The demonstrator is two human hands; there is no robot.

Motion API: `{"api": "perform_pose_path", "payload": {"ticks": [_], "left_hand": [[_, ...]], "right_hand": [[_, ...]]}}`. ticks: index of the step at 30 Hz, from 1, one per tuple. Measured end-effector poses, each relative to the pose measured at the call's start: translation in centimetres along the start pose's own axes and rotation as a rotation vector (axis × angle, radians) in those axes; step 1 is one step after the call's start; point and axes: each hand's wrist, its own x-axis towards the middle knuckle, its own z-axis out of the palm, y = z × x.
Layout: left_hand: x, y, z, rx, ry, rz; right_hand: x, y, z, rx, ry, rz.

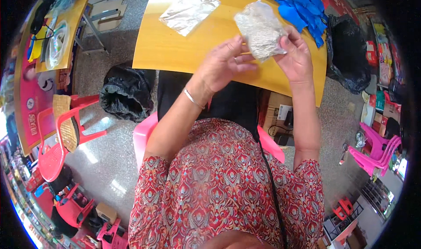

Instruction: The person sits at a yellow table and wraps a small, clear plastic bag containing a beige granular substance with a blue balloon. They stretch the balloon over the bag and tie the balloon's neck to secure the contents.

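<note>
A small clear plastic bag with pale beige, crumbly-looking contents is held above the yellow table. My right hand grips its lower right side, thumb on the front. Close to the bag's lower left edge, my left hand has its fingers apart and holds nothing; whether a fingertip touches the bag I cannot tell. A shiny silver foil-like packet lies flat on the table, farther off to the left. What exactly fills the bag is too unclear to name.
Crumpled blue pieces are heaped at the table's far right. Black plastic bags stand open at left and right. A red chair is at left, stacked pink stools at right. A cardboard box sits under the table.
</note>
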Motion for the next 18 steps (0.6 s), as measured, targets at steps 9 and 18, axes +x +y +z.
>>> {"api": "perform_pose_path", "payload": {"ticks": [9,18], "left_hand": [[-1.5,0.5,2.0,0.156,0.161,0.423],[-2.5,-0.2,1.4,0.241,0.146,0.344]], "right_hand": [[-0.9,0.7,2.0,-0.518,0.046,-0.047],[1.4,2.4,4.6,-0.419,0.125,-0.191]]}}
